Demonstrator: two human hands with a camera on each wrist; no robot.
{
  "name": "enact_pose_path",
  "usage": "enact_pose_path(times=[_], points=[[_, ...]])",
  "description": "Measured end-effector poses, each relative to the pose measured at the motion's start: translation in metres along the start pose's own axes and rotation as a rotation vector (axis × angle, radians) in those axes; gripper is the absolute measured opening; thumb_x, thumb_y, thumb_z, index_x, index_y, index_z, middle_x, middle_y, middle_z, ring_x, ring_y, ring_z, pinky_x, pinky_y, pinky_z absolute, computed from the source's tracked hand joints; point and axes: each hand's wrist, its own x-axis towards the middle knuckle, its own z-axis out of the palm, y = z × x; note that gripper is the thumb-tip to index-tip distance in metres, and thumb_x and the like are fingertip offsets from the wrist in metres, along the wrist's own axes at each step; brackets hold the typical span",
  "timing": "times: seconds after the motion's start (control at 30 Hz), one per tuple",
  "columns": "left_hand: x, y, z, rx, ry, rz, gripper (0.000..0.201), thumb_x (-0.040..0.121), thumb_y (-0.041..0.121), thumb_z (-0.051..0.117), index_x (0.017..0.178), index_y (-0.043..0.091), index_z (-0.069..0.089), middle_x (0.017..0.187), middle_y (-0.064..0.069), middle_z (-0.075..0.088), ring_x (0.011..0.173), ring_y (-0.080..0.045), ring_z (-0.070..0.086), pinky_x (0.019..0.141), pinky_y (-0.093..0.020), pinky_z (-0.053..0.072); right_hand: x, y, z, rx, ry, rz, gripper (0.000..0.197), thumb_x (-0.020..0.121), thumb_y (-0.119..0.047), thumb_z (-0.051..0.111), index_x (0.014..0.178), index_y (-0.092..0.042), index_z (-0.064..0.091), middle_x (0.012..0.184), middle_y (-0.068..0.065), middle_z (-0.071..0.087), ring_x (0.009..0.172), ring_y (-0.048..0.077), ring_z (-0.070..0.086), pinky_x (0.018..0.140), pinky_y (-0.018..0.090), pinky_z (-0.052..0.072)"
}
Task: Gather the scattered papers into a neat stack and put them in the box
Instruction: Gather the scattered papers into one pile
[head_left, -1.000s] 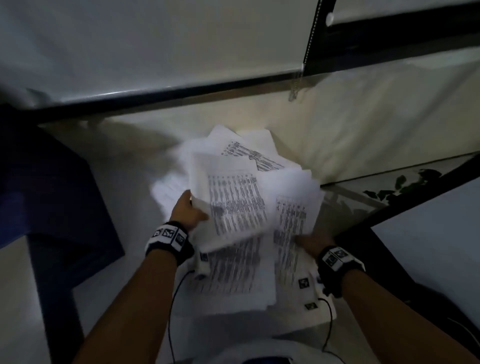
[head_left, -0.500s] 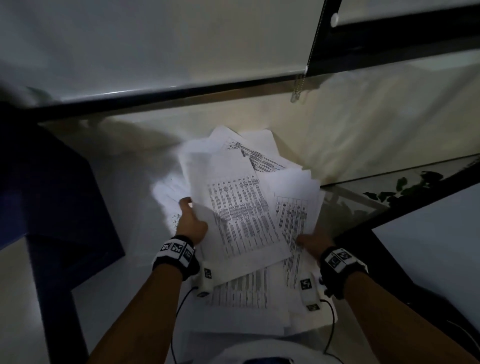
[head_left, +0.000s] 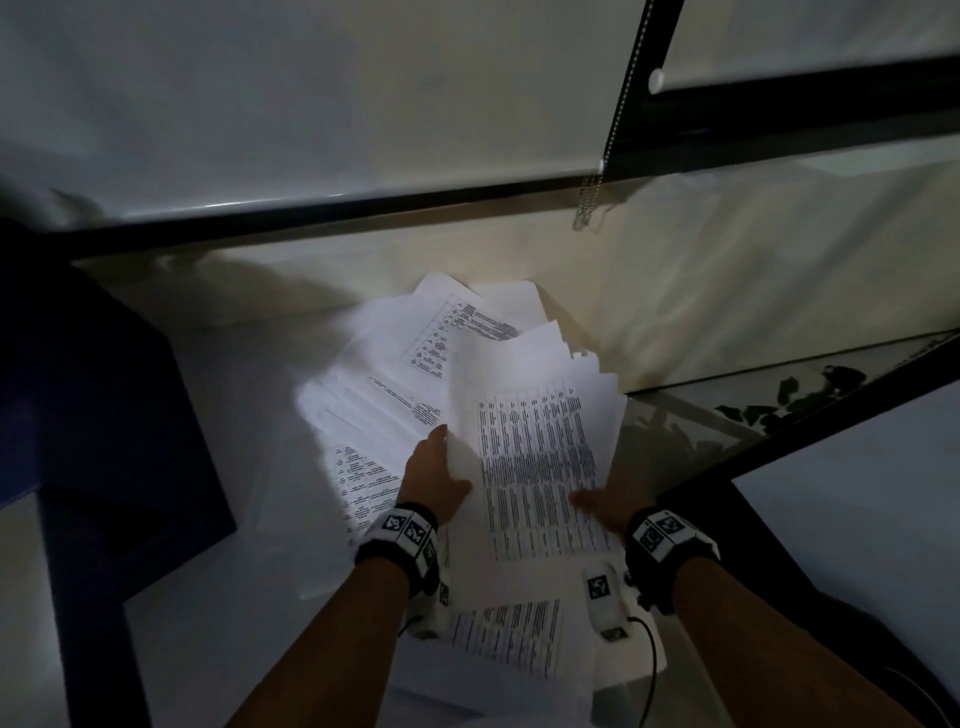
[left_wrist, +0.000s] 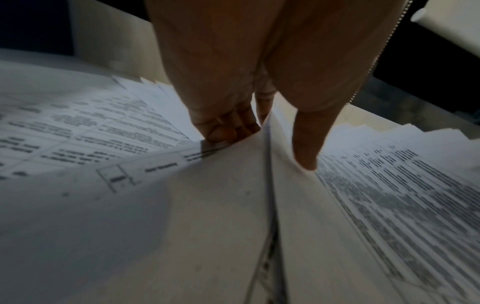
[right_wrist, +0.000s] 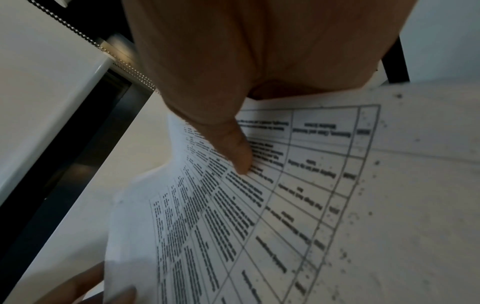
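Note:
A fanned bundle of printed sheets (head_left: 540, 436) is lifted between both hands over a white table (head_left: 218, 571). My left hand (head_left: 434, 475) grips its left edge, thumb (left_wrist: 307, 148) on top and fingers (left_wrist: 226, 125) curled beneath. My right hand (head_left: 605, 501) holds the lower right edge, with the thumb (right_wrist: 237, 152) pressed on the printed table and the fingers hidden under the paper. More loose sheets (head_left: 384, 384) lie spread on the table to the left and behind, and another sheet (head_left: 511, 631) lies near my body. A dark blue box (head_left: 98, 415) stands at the left.
A glass pane with a black frame (head_left: 363, 213) runs along the back, with a roller blind and its bead chain (head_left: 589, 208). At the right, a black bar (head_left: 810, 415) edges another white surface, with dark leaves (head_left: 795, 395) behind glass.
The bundle has swung to the right and stood up more between the hands. My left hand moved right with it, uncovering more loose sheets on the left.

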Motion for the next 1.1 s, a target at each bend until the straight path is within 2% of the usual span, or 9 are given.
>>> enact_pose_path(times=[0.1,0.17,0.33,0.5,0.6,0.73,0.83,0.97,1.1], points=[[0.014,-0.012,-0.008,-0.047,0.111,-0.06,0.042,0.076,0.045,0.063,0.112,0.024,0.056,0.109,-0.013,0.063,0.1,-0.036,0.064,0.083,-0.051,0.058,0.001,0.001,0.002,-0.105,0.039,0.031,0.072,0.082,-0.02,0.072,0.143,-0.008,0.036,0.144,0.013,0.044,0.131,0.033,0.043,0.11,0.041,0.035],[0.026,-0.024,-0.023,-0.112,0.26,-0.183,0.036,0.079,0.043,0.051,0.107,0.023,0.061,0.11,-0.013,0.064,0.1,-0.036,0.063,0.088,-0.049,0.056,0.004,0.002,0.003,-0.131,0.038,0.034,0.07,0.084,-0.021,0.07,0.143,-0.007,0.036,0.144,0.012,0.044,0.132,0.032,0.043,0.11,0.039,0.035],[0.037,-0.038,-0.078,-0.098,0.406,-0.621,0.062,0.089,0.035,0.056,0.138,0.001,0.041,0.142,-0.027,0.04,0.128,-0.04,0.043,0.107,-0.043,0.036,0.008,0.004,0.006,-0.122,0.04,0.031,0.065,0.086,-0.017,0.068,0.142,-0.007,0.039,0.142,0.014,0.047,0.128,0.033,0.046,0.108,0.04,0.037],[0.058,-0.018,-0.078,-0.045,0.355,-0.717,0.116,0.067,0.079,0.062,0.147,0.001,0.029,0.153,-0.02,0.022,0.141,-0.037,0.022,0.113,-0.047,0.026,0.013,0.006,0.01,-0.118,0.049,0.063,0.064,0.084,-0.017,0.07,0.139,-0.005,0.041,0.138,0.017,0.05,0.125,0.036,0.049,0.105,0.045,0.041],[0.06,0.005,-0.064,-0.044,0.386,-0.75,0.134,0.059,0.076,0.072,0.153,0.003,0.01,0.16,-0.02,0.002,0.147,-0.041,0.006,0.117,-0.054,0.016,0.013,0.005,0.008,-0.113,0.065,0.046,0.054,0.085,-0.009,0.068,0.134,-0.001,0.046,0.132,0.021,0.054,0.122,0.038,0.051,0.103,0.045,0.041],[0.067,0.021,-0.051,0.046,0.356,-0.644,0.106,0.079,0.055,0.07,0.155,0.011,0.012,0.163,-0.018,-0.007,0.15,-0.036,-0.002,0.117,-0.056,0.015,0.015,0.006,0.007,-0.138,0.063,0.004,0.052,0.083,-0.006,0.069,0.131,0.002,0.049,0.13,0.022,0.057,0.121,0.036,0.053,0.102,0.04,0.039],[0.07,0.021,-0.04,0.132,0.538,-0.498,0.082,0.075,0.043,0.074,0.143,0.019,0.035,0.158,-0.012,0.014,0.137,-0.033,0.028,0.102,-0.05,0.034,0.016,0.008,0.009,-0.111,0.045,0.003,0.054,0.083,-0.01,0.07,0.132,-0.002,0.049,0.131,0.02,0.057,0.122,0.035,0.053,0.104,0.043,0.041],[0.064,0.024,-0.031,0.235,0.619,-0.376,0.106,0.07,0.049,0.076,0.154,0.03,0.014,0.142,-0.015,0.033,0.109,-0.033,0.047,0.083,-0.044,0.044,0.014,0.006,0.008,-0.118,0.039,0.024,0.053,0.084,-0.011,0.069,0.132,-0.003,0.048,0.131,0.019,0.056,0.122,0.036,0.052,0.105,0.043,0.041],[0.058,0.024,-0.031,-0.003,0.514,-0.203,0.104,0.083,0.025,0.071,0.152,0.046,-0.004,0.138,-0.02,0.035,0.099,-0.037,0.058,0.078,-0.044,0.052,0.015,0.006,0.008,-0.112,0.037,0.033,0.051,0.083,-0.011,0.069,0.13,-0.003,0.051,0.129,0.018,0.059,0.12,0.036,0.054,0.103,0.043,0.043]])
